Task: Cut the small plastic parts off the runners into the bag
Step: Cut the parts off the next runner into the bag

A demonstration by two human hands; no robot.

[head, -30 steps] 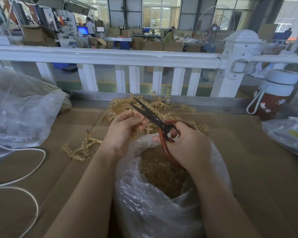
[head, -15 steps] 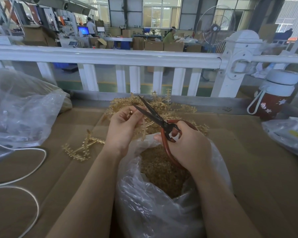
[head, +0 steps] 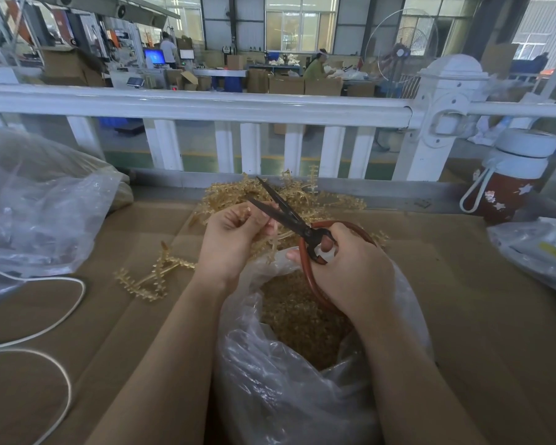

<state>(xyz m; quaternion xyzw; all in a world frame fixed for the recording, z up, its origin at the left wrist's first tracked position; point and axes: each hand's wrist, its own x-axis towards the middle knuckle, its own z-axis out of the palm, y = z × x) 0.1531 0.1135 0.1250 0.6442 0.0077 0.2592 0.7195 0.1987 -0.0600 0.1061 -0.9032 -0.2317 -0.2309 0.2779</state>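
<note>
My left hand (head: 235,239) pinches a golden plastic runner (head: 275,240) above the mouth of a clear plastic bag (head: 289,390). My right hand (head: 350,271) grips black scissors (head: 286,213) with red-brown loop handles; the blades stand apart around the runner by my left fingertips. Inside the bag lies a mass of small golden cut parts (head: 299,319). Behind my hands is a heap of uncut golden runners (head: 321,197). A single runner (head: 154,277) lies on the cardboard to the left.
Brown cardboard (head: 463,316) covers the table. A large clear bag (head: 36,207) sits at the left, with a white cord (head: 55,303) looping in front of it. A red-and-white bottle (head: 511,178) and another plastic bag (head: 540,248) are at the right. A white railing (head: 206,104) runs behind.
The scissor blades have opened wider, and their tips have swung up and to the right. My left hand has shifted the runner slightly between the blades.
</note>
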